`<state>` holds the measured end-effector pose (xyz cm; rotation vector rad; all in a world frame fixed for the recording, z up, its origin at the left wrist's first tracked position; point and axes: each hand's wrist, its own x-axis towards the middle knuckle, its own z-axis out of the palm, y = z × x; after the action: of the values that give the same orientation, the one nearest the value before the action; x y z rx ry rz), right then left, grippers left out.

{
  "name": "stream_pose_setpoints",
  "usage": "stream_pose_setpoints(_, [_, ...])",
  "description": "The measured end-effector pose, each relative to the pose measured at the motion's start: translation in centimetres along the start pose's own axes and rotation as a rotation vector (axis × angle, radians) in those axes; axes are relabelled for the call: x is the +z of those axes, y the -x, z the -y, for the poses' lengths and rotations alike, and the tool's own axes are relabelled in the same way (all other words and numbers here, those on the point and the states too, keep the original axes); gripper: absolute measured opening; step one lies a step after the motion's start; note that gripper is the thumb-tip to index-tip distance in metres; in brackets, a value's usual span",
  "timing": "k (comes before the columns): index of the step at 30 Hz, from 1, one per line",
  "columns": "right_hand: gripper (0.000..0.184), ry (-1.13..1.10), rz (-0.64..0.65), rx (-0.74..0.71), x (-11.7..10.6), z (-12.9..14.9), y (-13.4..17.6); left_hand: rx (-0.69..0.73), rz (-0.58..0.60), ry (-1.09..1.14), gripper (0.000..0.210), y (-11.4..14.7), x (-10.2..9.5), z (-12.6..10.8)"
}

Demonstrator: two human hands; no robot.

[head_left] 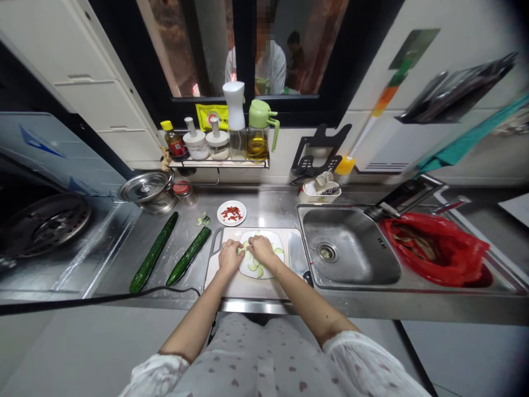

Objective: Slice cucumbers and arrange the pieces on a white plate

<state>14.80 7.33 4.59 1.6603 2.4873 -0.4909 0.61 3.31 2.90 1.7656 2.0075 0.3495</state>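
My left hand [230, 256] is at the left rim of a white plate [269, 238], its fingertips pinched on a pale green cucumber slice [241, 251]. Over the plate's upper part, my right hand [261, 249] has its fingers curled down and close together; what is between them is hidden. Several thin slices with green edges lie fanned on the plate [247, 271]. Under the plate is a light cutting board [231, 288] with a grey rim. A knife [296, 252] lies along the board's right side, its dark handle [307, 277] toward me.
Two whole cucumbers [154, 255] [189, 256] lie left of the board. Behind it are a small dish of chopped red pieces [232, 205] and some peel scraps [203, 219]. A sink [351, 245], a red plastic bag [438, 248], a lidded pot [149, 190] and a condiment shelf [219, 164] surround the counter.
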Motion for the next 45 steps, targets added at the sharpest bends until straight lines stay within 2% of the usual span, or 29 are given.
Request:
stream_pose_setpoints(4, [0.023, -0.005, -0.034, 0.044, 0.0, -0.1, 0.4, -0.002, -0.065, -0.014, 0.017, 0.5, -0.1, 0.0])
stream_pose_setpoints(10, [0.023, -0.023, 0.005, 0.047, 0.5, 0.0, 1.3, 0.266, -0.077, -0.153, 0.025, 3.2, 0.4, -0.2])
stream_pose_setpoints(12, [0.023, -0.024, 0.007, 0.055, 0.7, 0.0, 1.5, 0.305, -0.097, -0.211, 0.027, 3.9, 0.8, -0.2])
stream_pose_setpoints(18, [0.024, -0.005, -0.001, 0.043, 0.8, -0.1, 1.5, 0.329, -0.135, -0.303, 0.031, 4.3, 1.6, 0.6])
stream_pose_setpoints(30, [0.025, 0.000, 0.007, 0.054, 0.7, -0.2, 1.6, 0.374, -0.105, -0.232, 0.031, 3.7, 1.5, 1.1])
stream_pose_setpoints(39, [0.023, -0.026, -0.008, 0.063, 0.9, -0.2, 1.9, 0.399, -0.153, -0.231, 0.031, 3.7, 1.9, 1.8])
stream_pose_setpoints(45, [0.021, -0.124, -0.129, 0.093, 0.6, -1.2, 2.1, 0.412, -0.152, -0.222, 0.032, 3.6, 1.9, 1.7])
